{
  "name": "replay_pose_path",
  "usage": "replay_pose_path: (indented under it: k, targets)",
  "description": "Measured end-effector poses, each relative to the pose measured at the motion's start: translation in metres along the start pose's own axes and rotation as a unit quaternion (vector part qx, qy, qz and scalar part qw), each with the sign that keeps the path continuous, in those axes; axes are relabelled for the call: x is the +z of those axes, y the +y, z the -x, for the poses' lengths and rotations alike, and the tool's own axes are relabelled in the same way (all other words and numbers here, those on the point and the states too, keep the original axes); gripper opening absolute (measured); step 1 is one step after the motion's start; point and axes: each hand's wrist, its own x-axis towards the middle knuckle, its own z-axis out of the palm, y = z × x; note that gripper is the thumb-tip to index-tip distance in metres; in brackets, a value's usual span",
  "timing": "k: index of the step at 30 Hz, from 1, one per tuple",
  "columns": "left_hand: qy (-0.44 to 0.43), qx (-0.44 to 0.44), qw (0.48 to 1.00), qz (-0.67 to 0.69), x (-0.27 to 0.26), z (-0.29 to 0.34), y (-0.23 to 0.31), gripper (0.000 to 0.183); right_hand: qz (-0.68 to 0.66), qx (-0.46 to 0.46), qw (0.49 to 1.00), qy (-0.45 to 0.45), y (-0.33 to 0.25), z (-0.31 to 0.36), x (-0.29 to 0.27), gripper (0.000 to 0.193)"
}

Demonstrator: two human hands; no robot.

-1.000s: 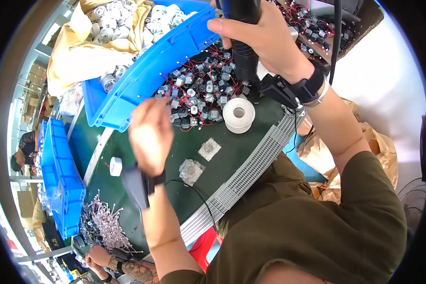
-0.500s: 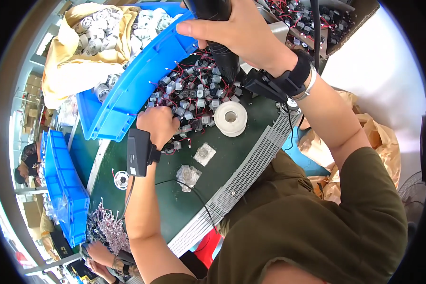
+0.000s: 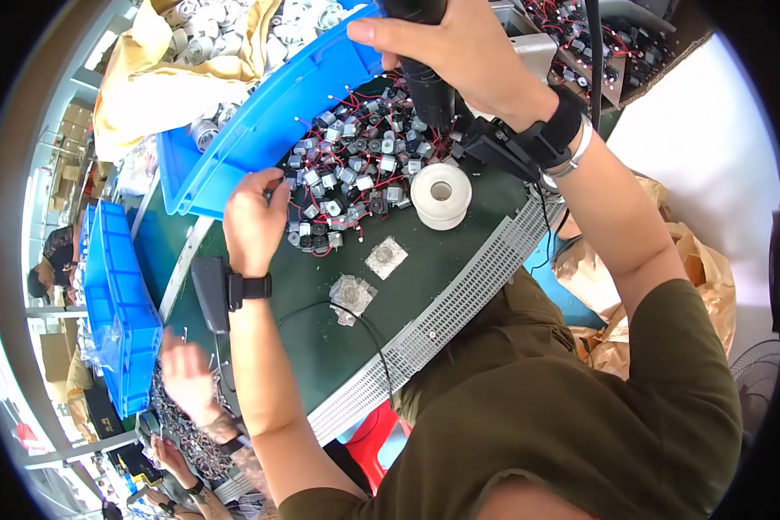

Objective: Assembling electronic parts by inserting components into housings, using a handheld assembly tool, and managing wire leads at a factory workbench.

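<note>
My right hand is wrapped round a thick black cylindrical tool, which stands over a heap of small motors with red and black wires. At the heap's left edge is my left hand. Its thumb and fingers are bent toward each other in a pinch. A small dark thing shows at the fingertips, too small to name. A white spool sits at the right side of the heap. Nearer to me, two small clear-and-white pieces lie apart on the green table: a square one and a rounder one.
Behind the heap stands a blue bin, next to a yellow bag of white round parts. A second blue bin is at the left. A co-worker's hand hovers near loose wires. A perforated metal strip edges the table.
My left hand has drawn back leftward from the heap and turned, so its thumb and fingers show. The right hand keeps its grip. The co-worker's hand has risen. The whole view has shifted slightly.
</note>
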Motion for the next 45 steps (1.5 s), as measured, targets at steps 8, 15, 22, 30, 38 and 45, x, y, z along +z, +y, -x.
replay_pose_path:
  k: [8,15,22,30,38,45]
  targets:
    - [-0.006,0.124,0.968,-0.220,0.017,-0.015,-0.004,0.030,-0.138,0.012,0.990,0.001,0.006,-0.002,0.011,0.044]
    - [0.036,-0.094,0.793,0.600,-0.029,-0.001,0.041,0.019,0.135,-0.210,0.967,-0.049,0.016,0.042,0.014,0.045]
    - [-0.068,-0.103,0.699,0.704,-0.011,0.037,0.102,0.021,0.113,-0.252,0.954,-0.116,0.013,0.058,0.043,0.040]
    - [0.239,0.106,0.945,0.198,-0.073,-0.151,0.036,0.021,-0.013,-0.044,0.995,-0.089,0.018,0.070,0.002,0.035]
    - [-0.071,0.030,0.878,-0.472,-0.069,-0.233,0.055,0.036,0.055,-0.043,0.989,-0.134,0.017,0.071,-0.009,0.037]
    - [-0.026,0.018,0.913,-0.406,-0.098,-0.198,0.027,0.046,0.051,-0.081,0.990,-0.099,0.023,0.074,-0.015,0.034]
